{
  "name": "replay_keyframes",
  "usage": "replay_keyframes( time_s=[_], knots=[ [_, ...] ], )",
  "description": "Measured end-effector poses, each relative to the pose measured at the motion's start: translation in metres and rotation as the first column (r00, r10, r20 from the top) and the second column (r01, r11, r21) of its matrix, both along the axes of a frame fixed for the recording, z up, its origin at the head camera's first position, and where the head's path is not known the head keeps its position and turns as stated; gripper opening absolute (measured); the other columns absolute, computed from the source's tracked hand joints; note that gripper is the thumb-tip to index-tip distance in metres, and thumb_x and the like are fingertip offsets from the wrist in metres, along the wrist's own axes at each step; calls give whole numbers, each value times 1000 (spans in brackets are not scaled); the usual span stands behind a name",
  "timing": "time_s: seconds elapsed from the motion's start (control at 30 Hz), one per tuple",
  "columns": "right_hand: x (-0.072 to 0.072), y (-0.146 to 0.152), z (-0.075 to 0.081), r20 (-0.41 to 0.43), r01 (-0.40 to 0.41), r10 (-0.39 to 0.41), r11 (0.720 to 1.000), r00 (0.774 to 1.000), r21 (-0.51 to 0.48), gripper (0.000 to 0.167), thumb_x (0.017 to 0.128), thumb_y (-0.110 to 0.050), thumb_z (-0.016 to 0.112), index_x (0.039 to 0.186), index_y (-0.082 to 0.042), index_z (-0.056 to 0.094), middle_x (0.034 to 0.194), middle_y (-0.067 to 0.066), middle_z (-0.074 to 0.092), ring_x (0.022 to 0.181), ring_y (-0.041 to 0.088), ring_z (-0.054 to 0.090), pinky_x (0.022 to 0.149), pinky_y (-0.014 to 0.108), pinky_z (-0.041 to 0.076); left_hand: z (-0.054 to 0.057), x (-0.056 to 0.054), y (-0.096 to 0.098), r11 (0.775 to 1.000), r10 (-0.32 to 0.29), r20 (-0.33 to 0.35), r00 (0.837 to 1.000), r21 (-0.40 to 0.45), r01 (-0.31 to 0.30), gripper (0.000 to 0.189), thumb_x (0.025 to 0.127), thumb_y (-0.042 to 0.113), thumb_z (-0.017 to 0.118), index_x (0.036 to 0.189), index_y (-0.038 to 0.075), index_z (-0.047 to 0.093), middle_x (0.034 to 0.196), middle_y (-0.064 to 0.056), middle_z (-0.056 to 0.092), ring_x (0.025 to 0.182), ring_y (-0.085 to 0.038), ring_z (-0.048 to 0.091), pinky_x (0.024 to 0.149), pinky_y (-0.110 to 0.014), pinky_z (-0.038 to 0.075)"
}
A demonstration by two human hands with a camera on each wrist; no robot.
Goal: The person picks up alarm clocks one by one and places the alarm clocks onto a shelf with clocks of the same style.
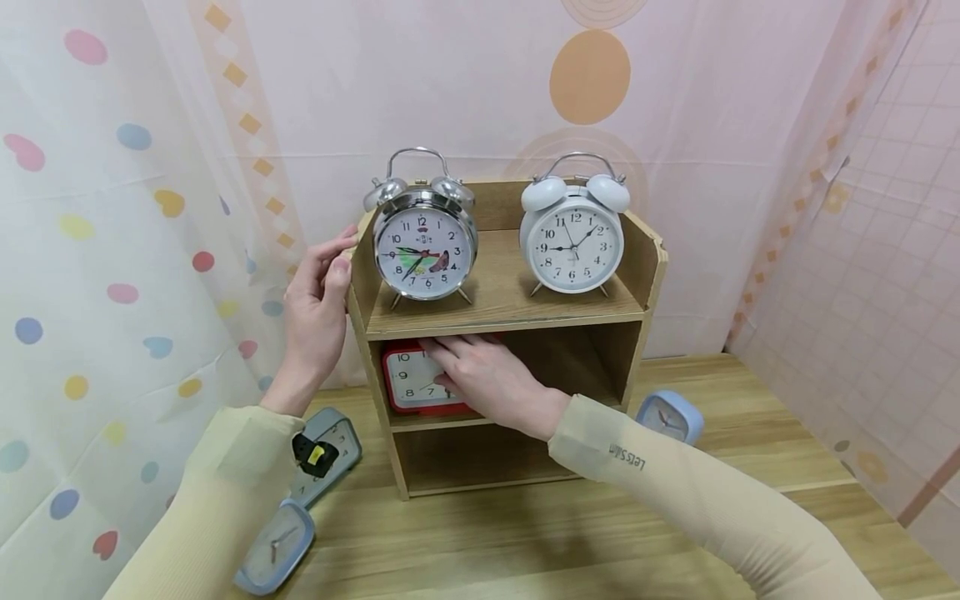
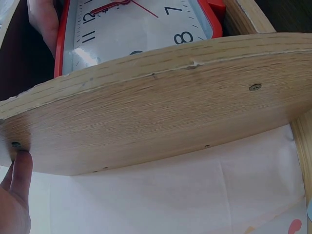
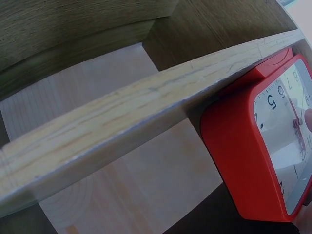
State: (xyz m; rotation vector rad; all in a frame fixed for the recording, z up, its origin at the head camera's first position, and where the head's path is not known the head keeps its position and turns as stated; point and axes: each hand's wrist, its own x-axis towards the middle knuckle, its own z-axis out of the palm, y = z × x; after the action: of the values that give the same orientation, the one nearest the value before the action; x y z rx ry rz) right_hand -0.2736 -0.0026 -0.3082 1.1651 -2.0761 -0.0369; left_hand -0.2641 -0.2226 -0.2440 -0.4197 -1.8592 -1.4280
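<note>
A red square alarm clock (image 1: 408,382) stands at the left of the middle compartment of a small wooden shelf (image 1: 517,321). My right hand (image 1: 491,379) grips it, with fingers over its top and the thumb across the dial. In the right wrist view the clock's red side (image 3: 239,161) shows, with the thumb tip (image 3: 308,119) on its face. My left hand (image 1: 315,312) rests against the outside of the shelf's left side panel (image 2: 170,102), a straight fingertip (image 2: 22,168) touching the wood in the left wrist view.
On the shelf's top stand a silver twin-bell clock (image 1: 425,250) and a white twin-bell clock (image 1: 574,246). A grey-green clock (image 1: 341,442) and a blue clock (image 1: 277,546) lie at left on the wooden table (image 1: 465,550); another blue clock (image 1: 670,417) is at right. Curtains (image 1: 480,92) hang behind.
</note>
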Motion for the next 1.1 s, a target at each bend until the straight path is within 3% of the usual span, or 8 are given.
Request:
replay_keyframes(
  time_s=[0.67, 0.9, 1.1],
  knots=[
    [0, 1, 0, 15, 14, -14, 1000, 1000, 8, 50, 99, -29, 74, 143, -9, 63, 139, 4, 70, 125, 18, 69, 105, 32, 57, 0, 0, 0, 1000, 9, 13, 1000, -5, -8, 38, 108, 23, 47, 138, 5, 62, 156, -3, 60, 147, -13, 55, 117, -19, 44],
    [1, 6, -3, -19, 8, -8, 1000, 1000, 18, 60, 97, -35, 76, 149, -13, 57, 146, 4, 65, 134, 19, 63, 112, 37, 52, 0, 1, 0, 1000, 11, 20, 1000, -6, -11, 38, 108, 22, 47, 139, 6, 62, 157, -2, 60, 147, -13, 55, 116, -18, 45],
    [5, 10, -7, -70, -48, 48, 999, 996, 6, 67, 94, -41, 79, 151, -16, 55, 146, 1, 64, 134, 19, 61, 112, 39, 51, 1, 1, 0, 1000, 11, 19, 1000, -9, -11, 38, 108, 23, 47, 139, 7, 62, 157, -2, 60, 147, -12, 56, 115, -18, 45]
  ],
)
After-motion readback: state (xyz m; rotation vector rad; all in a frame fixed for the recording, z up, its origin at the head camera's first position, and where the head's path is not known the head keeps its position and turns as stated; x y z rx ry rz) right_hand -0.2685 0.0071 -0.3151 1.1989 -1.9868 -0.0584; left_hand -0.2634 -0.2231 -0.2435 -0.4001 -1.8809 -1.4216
